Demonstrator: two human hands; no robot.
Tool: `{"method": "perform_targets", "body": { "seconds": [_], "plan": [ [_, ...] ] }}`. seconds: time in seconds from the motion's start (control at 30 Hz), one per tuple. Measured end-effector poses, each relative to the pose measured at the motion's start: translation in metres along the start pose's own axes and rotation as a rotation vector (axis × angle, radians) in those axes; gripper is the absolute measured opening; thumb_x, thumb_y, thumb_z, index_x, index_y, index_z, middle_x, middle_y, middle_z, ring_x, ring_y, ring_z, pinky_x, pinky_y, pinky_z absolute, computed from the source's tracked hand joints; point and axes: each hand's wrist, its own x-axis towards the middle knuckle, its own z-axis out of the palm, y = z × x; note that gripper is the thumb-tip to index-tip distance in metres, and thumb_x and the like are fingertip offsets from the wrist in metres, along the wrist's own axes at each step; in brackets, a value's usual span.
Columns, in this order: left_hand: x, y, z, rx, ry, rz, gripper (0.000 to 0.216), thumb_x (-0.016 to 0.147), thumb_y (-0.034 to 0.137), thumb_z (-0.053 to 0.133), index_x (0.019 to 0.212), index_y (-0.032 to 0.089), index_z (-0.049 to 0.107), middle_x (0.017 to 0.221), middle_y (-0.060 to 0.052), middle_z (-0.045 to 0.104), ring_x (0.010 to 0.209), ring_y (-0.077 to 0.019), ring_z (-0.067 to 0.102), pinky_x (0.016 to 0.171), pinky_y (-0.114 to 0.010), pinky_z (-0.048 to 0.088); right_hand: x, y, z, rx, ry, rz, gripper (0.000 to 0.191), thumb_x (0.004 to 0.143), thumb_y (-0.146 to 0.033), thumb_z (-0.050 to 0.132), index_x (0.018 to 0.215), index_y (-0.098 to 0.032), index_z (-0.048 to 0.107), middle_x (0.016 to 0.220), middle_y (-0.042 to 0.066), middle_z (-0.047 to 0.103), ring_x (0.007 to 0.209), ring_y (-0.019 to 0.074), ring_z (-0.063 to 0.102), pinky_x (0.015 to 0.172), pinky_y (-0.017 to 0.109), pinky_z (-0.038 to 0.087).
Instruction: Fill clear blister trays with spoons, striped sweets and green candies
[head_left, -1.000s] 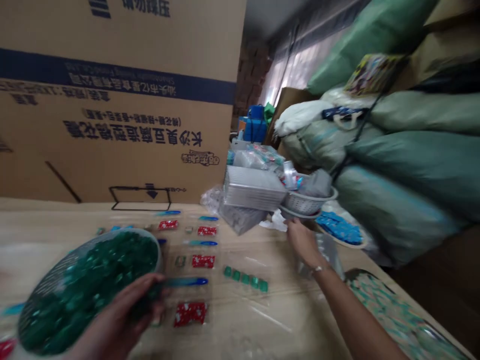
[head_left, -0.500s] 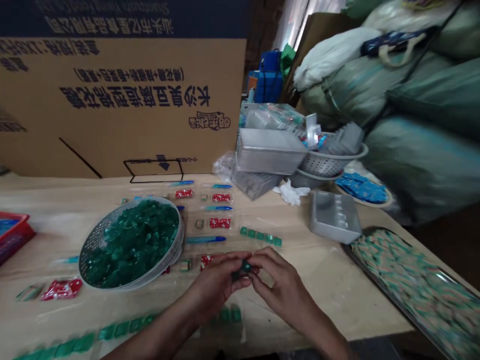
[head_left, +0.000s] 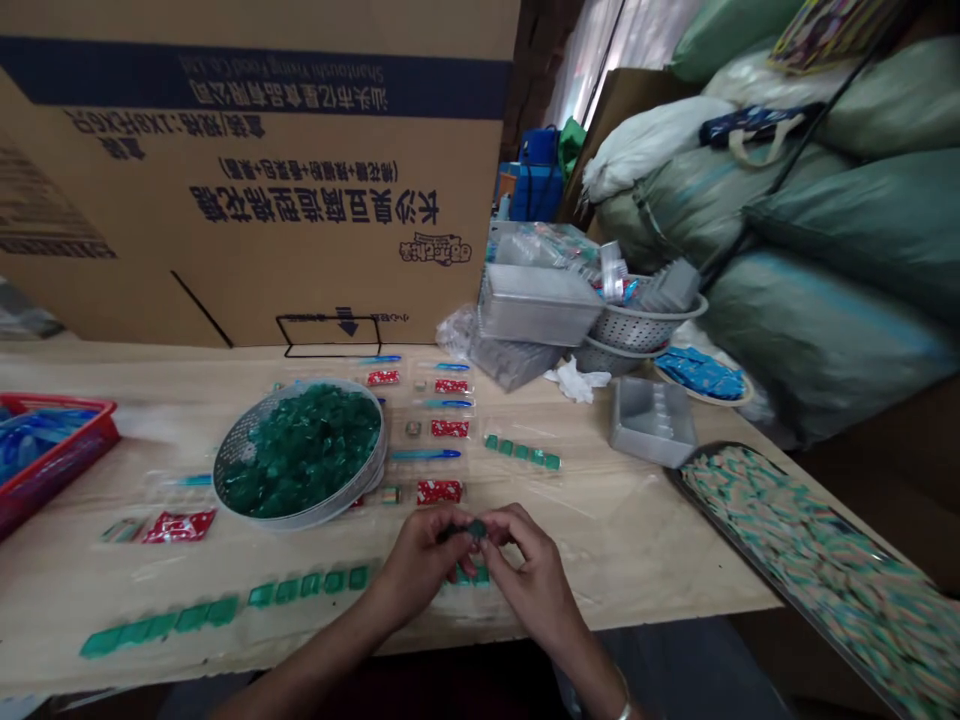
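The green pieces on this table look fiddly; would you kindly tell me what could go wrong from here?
The green piece pinched between the left hand and right hand is small and could slip, perhaps disturbing the green row just below. The heaped round tray sits close to the red packets, so a bump might spill pieces over them. The long metal tray seems to jut past the table edge and could tip if knocked.
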Motion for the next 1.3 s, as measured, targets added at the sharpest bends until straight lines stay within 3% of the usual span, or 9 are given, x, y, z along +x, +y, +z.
{"method": "perform_targets", "body": {
  "seconds": [0.13, 0.33, 0.43, 0.57, 0.63, 0.87, 0.97, 1.13, 1.3],
  "plan": [
    [-0.012, 0.0, 0.003, 0.073, 0.014, 0.005, 0.021, 0.067, 0.034, 0.064, 0.07, 0.013, 0.064, 0.058, 0.001, 0.059, 0.045, -0.0087, 0.051, 0.041, -0.019, 0.032, -0.009, -0.009, -0.006, -0.015, -0.055, 0.023, 0.011, 0.081, -0.023, 0.057, 0.086, -0.02, 0.066, 0.076, 0.001, 0.059, 0.069, 0.0135, 0.057, 0.064, 0.023, 0.046],
    [-0.029, -0.008, 0.007, 0.104, -0.107, -0.091, 0.026, 0.067, 0.039, 0.061, 0.07, 0.013, 0.062, 0.061, -0.001, 0.06, 0.044, -0.0089, 0.053, 0.038, -0.018, 0.03, -0.036, 0.002, -0.012, 0.355, -0.13, 0.367, 0.024, 0.078, -0.04, 0.062, 0.082, -0.017, 0.068, 0.074, 0.003, 0.067, 0.066, 0.0143, 0.06, 0.065, 0.026, 0.049],
    [-0.031, -0.013, 0.01, 0.153, -0.11, -0.091, 0.023, 0.069, 0.037, 0.059, 0.069, 0.014, 0.061, 0.06, 0.001, 0.06, 0.044, -0.0081, 0.052, 0.04, -0.017, 0.031, -0.048, 0.007, -0.007, 0.46, -0.066, 0.476, 0.032, 0.072, -0.047, 0.068, 0.081, -0.017, 0.068, 0.074, 0.003, 0.068, 0.063, 0.0143, 0.06, 0.064, 0.027, 0.05],
    [-0.028, -0.017, 0.012, 0.265, -0.078, -0.065, 0.018, 0.071, 0.032, 0.057, 0.071, 0.015, 0.061, 0.061, 0.002, 0.057, 0.046, -0.0088, 0.053, 0.044, -0.018, 0.036, -0.056, 0.006, 0.003, 0.327, 0.159, 0.403, 0.03, 0.073, -0.047, 0.067, 0.076, -0.018, 0.063, 0.066, 0.001, 0.063, 0.06, 0.0144, 0.058, 0.057, 0.025, 0.048],
    [-0.025, -0.019, 0.011, 0.323, -0.075, -0.053, 0.017, 0.074, 0.032, 0.054, 0.069, 0.016, 0.059, 0.059, 0.003, 0.055, 0.046, -0.0099, 0.053, 0.045, -0.019, 0.037, -0.056, 0.005, 0.006, 0.206, 0.187, 0.361, 0.025, 0.077, -0.042, 0.063, 0.073, -0.018, 0.062, 0.065, 0.001, 0.062, 0.062, 0.0146, 0.057, 0.057, 0.024, 0.047],
    [-0.018, -0.024, 0.0, 0.716, -0.148, 0.21, 0.018, 0.082, 0.021, 0.043, 0.071, 0.017, 0.058, 0.067, -0.002, 0.06, 0.064, -0.015, 0.054, 0.06, -0.024, 0.038, -0.042, 0.012, 0.011, 0.045, 0.128, 0.354, 0.009, 0.073, -0.027, 0.06, 0.071, -0.018, 0.058, 0.064, -0.001, 0.059, 0.06, 0.0129, 0.056, 0.055, 0.022, 0.045],
    [-0.016, -0.023, -0.005, 0.776, -0.212, 0.181, 0.017, 0.083, 0.02, 0.042, 0.074, 0.018, 0.056, 0.069, -0.003, 0.06, 0.064, -0.0152, 0.054, 0.061, -0.025, 0.037, -0.037, 0.012, 0.013, 0.011, 0.077, 0.343, 0.006, 0.074, -0.022, 0.056, 0.075, -0.018, 0.06, 0.068, 0.001, 0.062, 0.063, 0.0139, 0.059, 0.058, 0.023, 0.047],
    [-0.011, -0.02, -0.008, 0.853, -0.199, 0.168, 0.018, 0.085, 0.02, 0.039, 0.072, 0.019, 0.051, 0.069, -0.002, 0.056, 0.063, -0.0148, 0.051, 0.059, -0.025, 0.035, -0.033, 0.005, 0.013, -0.112, 0.09, 0.252, 0.01, 0.078, -0.024, 0.055, 0.076, -0.018, 0.063, 0.07, 0.001, 0.066, 0.064, 0.0139, 0.061, 0.061, 0.023, 0.048],
    [-0.01, -0.024, -0.006, 0.855, -0.221, 0.22, 0.016, 0.084, 0.021, 0.039, 0.072, 0.019, 0.048, 0.071, -0.002, 0.055, 0.063, -0.0145, 0.049, 0.059, -0.025, 0.034, -0.031, 0.003, 0.011, -0.148, 0.043, 0.303, 0.012, 0.074, -0.02, 0.051, 0.068, -0.018, 0.062, 0.062, 0.0, 0.063, 0.058, 0.0127, 0.058, 0.055, 0.021, 0.044]
  ]
}}
